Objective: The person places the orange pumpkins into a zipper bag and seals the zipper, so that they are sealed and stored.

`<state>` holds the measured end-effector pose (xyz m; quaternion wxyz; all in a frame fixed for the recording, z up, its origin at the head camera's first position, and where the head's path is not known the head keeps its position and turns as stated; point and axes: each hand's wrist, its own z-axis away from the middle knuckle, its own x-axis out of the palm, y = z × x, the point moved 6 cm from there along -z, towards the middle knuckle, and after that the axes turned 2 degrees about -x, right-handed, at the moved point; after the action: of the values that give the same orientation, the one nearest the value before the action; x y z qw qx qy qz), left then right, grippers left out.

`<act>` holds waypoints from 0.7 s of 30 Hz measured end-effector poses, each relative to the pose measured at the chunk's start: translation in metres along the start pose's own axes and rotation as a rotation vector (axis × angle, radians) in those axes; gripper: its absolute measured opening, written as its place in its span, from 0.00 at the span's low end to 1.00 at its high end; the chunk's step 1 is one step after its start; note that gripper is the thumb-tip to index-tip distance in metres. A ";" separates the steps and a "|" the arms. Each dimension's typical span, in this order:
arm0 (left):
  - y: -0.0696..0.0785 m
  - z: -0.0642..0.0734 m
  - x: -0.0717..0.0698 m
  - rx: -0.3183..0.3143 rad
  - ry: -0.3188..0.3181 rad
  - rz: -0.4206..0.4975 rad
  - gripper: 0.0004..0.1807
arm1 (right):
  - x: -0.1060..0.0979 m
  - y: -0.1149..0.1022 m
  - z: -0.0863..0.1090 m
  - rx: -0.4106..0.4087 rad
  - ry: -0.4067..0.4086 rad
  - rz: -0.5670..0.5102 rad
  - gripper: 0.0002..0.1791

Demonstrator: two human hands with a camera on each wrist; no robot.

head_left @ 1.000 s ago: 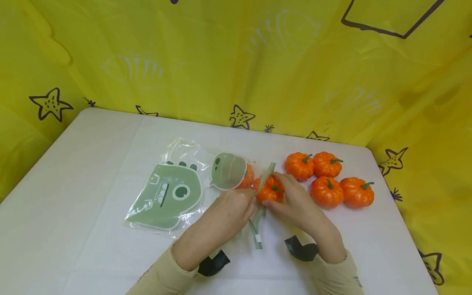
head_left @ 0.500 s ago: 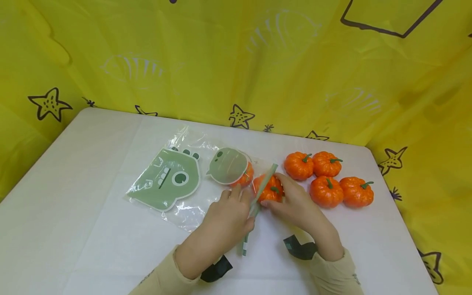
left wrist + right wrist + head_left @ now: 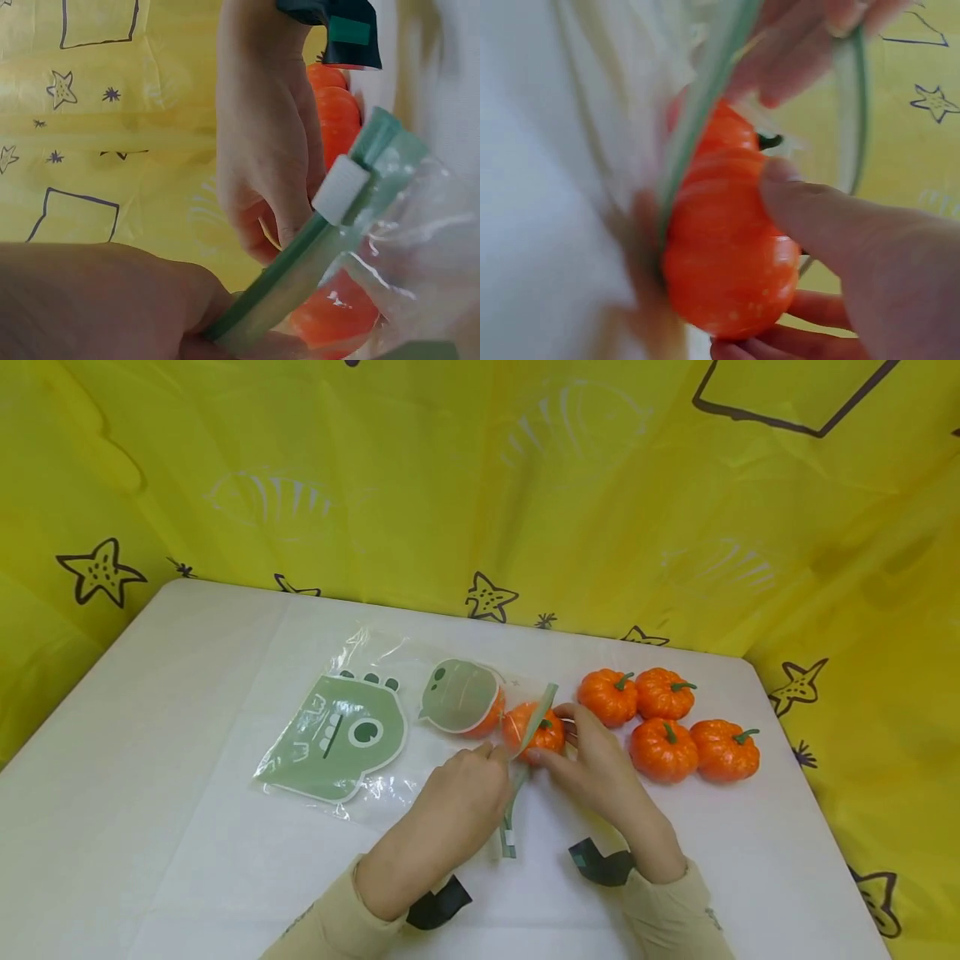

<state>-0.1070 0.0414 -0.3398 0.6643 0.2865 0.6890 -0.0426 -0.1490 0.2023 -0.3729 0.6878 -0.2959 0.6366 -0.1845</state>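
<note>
A clear zip bag point(image 3: 390, 647) with a printed green one-eyed monster lies flat on the table. Its green zip strip point(image 3: 277, 277) carries a white slider point(image 3: 341, 189). My left hand point(image 3: 461, 793) pinches the strip at the bag's mouth. Inside the bag, one small orange pumpkin point(image 3: 491, 717) sits partly behind a green printed shape point(image 3: 457, 693). My right hand point(image 3: 600, 768) grips another pumpkin point(image 3: 727, 247) between thumb and fingers, and this one is at the mouth, partly behind the strip. In the right wrist view, the left fingers point(image 3: 795, 60) hold the bag's edge above it.
Several orange pumpkins point(image 3: 663, 750) with green stems stand grouped to the right of my right hand. The white table point(image 3: 187, 735) extends to the left. A yellow printed cloth point(image 3: 420, 485) hangs behind and beside it.
My right hand has moved slightly left with the pumpkin, further into the bag's mouth. My left hand opened its fingers over the bag, then closed again on the strip. The bag shifted a little.
</note>
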 end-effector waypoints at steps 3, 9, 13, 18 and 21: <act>0.000 -0.002 0.000 0.020 -0.010 0.026 0.05 | 0.001 0.002 -0.001 0.005 -0.015 -0.011 0.37; -0.005 -0.005 -0.002 0.003 -0.002 0.140 0.06 | -0.016 0.000 0.008 -0.012 -0.036 -0.025 0.31; -0.005 -0.005 -0.003 0.020 0.002 0.155 0.06 | -0.024 -0.002 0.016 -0.038 -0.070 0.008 0.22; -0.002 -0.004 -0.002 0.035 -0.023 0.154 0.06 | -0.017 -0.006 0.017 -0.093 -0.160 0.000 0.15; 0.002 -0.003 -0.002 0.045 -0.036 0.161 0.07 | -0.010 -0.007 0.015 -0.102 -0.187 -0.042 0.17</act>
<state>-0.1092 0.0438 -0.3374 0.6714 0.3548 0.6506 -0.0096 -0.1347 0.2058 -0.3600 0.7242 -0.3597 0.5720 -0.1376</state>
